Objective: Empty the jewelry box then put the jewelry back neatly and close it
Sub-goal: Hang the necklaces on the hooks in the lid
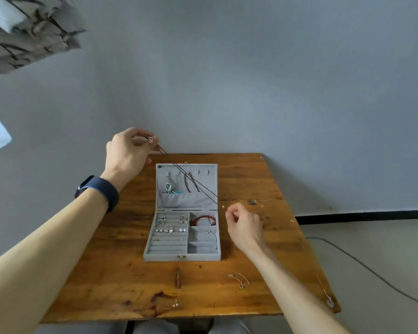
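Above the open jewelry box (pixel 182 257) on the wooden table (pixel 251 179), a dark necklace cord (pixel 193 181) stretches taut btwn both hands, left hand (pixel 128 153) pinching its pendant end, right hand (pixel 244 225) fingers pinched on the other

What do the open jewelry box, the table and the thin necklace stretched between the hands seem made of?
Jewelry box: probably grey velvet or felt, matte and soft-looking.
Table: varnished wood, with visible grain, knots and plank seams.
Necklace: apparently a dark cord, thin and dull; too fine to be sure.
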Motion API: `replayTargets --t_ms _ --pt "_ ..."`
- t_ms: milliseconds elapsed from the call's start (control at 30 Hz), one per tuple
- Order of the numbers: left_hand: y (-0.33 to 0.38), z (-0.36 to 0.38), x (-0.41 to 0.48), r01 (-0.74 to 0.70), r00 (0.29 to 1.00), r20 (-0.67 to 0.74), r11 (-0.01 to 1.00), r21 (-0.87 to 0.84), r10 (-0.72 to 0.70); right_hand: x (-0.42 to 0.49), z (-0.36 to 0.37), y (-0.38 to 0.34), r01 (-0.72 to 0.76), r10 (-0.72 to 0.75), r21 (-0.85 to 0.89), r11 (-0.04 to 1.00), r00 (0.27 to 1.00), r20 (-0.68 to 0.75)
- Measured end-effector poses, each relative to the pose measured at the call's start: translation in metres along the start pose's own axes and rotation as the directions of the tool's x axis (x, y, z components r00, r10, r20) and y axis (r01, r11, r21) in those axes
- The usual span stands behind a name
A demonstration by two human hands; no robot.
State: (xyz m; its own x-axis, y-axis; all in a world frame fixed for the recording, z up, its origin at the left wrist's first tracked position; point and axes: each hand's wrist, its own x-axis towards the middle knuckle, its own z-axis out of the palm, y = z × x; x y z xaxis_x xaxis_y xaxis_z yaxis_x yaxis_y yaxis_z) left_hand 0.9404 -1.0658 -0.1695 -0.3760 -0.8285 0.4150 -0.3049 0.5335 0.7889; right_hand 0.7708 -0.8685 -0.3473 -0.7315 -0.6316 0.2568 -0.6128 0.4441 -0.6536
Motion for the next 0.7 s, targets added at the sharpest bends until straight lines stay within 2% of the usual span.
replayTargets --t_ms 67,267,467,700 --pt "0.000 0.000 0.001 -0.017 1.000 0.002 1.000 -0.007 0.017 0.033 0.011 -0.012 0.068 -0.065 -0.087 0.994 0.997 0.031" --pt "-0.003 0.011 0.006 -0.069 0.992 0.106 0.996 -0.060 0.075 0.109 0.042 -0.041 0.243 -0.222 -0.199 0.949 0.967 0.121" --pt "0.001 0.019 0.033 -0.065 0.990 0.114 0.987 -0.146 0.082 0.131 0.061 -0.041 0.327 -0.254 -0.337 0.883 0.936 0.244" --pt "0.013 0.045 0.058 -0.095 0.974 0.190 0.981 -0.166 0.127 0.130 0.063 -0.032 0.362 -0.232 -0.358 0.861 0.905 0.358"
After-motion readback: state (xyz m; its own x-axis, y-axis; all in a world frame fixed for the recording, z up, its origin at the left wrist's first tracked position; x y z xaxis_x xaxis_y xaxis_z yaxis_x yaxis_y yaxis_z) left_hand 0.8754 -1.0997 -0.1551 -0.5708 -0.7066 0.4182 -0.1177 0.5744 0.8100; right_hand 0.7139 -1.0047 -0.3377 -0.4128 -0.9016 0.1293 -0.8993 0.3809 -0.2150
